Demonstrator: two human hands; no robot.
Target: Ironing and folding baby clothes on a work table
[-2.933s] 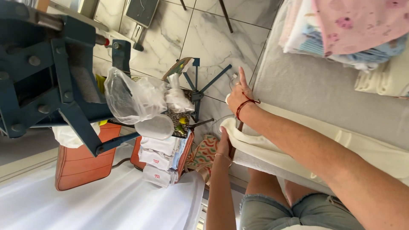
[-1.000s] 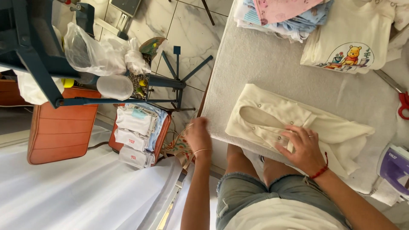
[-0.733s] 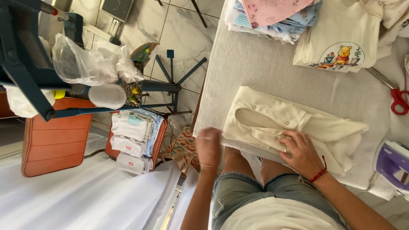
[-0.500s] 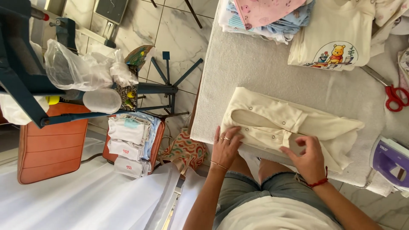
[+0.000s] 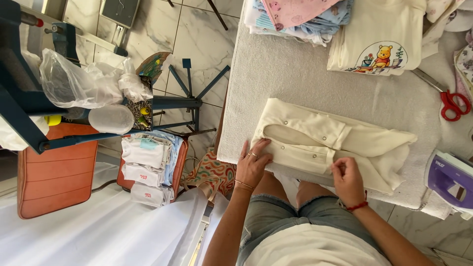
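A plain cream cotton baby garment with small silver snap studs [image 5: 325, 143] lies on the pale grey towelling-covered worktop [image 5: 276, 74]. The right hand [image 5: 349, 178] wears a thin red cord bracelet [image 5: 358, 206]; the left hand [image 5: 252, 165] wears a gold ring and a thin gold bangle. Beyond lie a cream folded top printed with a yellow cartoon bear [image 5: 379, 37], a pink floral and pale blue stack of folded cloth [image 5: 295, 15], red-handled metal scissors [image 5: 451, 103] and a purple-and-white plastic iron [image 5: 451, 180]. The denim shorts [image 5: 290, 216] are faded grey-blue.
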